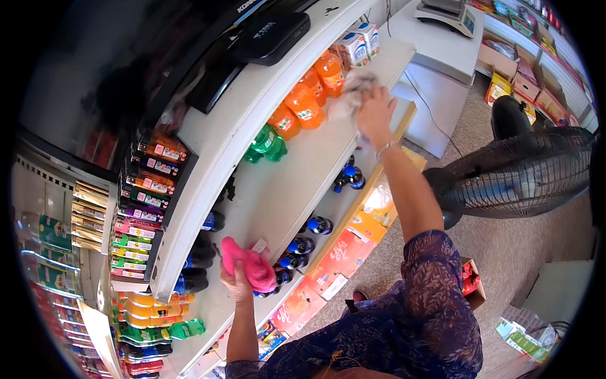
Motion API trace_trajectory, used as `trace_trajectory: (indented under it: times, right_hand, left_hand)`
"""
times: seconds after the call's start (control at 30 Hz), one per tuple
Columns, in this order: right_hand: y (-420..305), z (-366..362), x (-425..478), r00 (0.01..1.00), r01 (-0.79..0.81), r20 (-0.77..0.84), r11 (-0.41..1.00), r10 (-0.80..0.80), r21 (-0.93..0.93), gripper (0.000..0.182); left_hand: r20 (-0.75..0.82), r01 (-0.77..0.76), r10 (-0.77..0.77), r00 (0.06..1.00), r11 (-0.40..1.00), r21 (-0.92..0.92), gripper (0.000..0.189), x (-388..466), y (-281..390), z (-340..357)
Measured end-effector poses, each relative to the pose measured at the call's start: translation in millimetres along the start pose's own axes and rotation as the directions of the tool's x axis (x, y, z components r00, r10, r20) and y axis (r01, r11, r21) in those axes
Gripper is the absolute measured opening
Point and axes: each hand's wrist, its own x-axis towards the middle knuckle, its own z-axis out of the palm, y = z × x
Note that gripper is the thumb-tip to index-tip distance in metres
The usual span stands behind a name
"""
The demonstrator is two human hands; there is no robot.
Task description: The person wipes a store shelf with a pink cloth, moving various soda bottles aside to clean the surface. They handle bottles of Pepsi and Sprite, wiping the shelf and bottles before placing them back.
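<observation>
My left hand (238,280) grips a bunched pink cloth (251,267) above the white metal shelf (284,189). Farther along that shelf, my right hand (375,113) is on a greyish-white cloth (358,90), both blurred. The fingers look spread over this cloth, close to orange soda bottles (303,104) and milk cartons (352,47). Green soda bottles (268,143) stand beside the orange ones. Dark cola bottles (193,280) with blue labels are left of my left hand.
Blue-capped dark bottles (320,225) stand on the lower shelf, with printed cartons (338,256) below. A black fan (511,170) stands right of my right arm. A black box (272,38) lies on the top shelf; a scale (447,14) sits on the far counter.
</observation>
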Motion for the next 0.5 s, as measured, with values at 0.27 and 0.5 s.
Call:
trace_trajectory:
  times: [0.27,0.5]
  right_hand:
    - [26.6,38.4,56.0,0.976,-0.128,-0.194,0.982,0.1,-0.137,0.041]
    - [-33.7,2.0,-52.4,0.989,0.148,0.018,0.985,-0.147,-0.093,0.045]
  left_hand:
    - [-0.022,-0.006,0.004,1.0,0.999,-0.052,0.036,1.7,8.1,5.9]
    - [0.005,0.036,-0.035,0.999,0.999,-0.012,0.03,0.1,6.5,2.9]
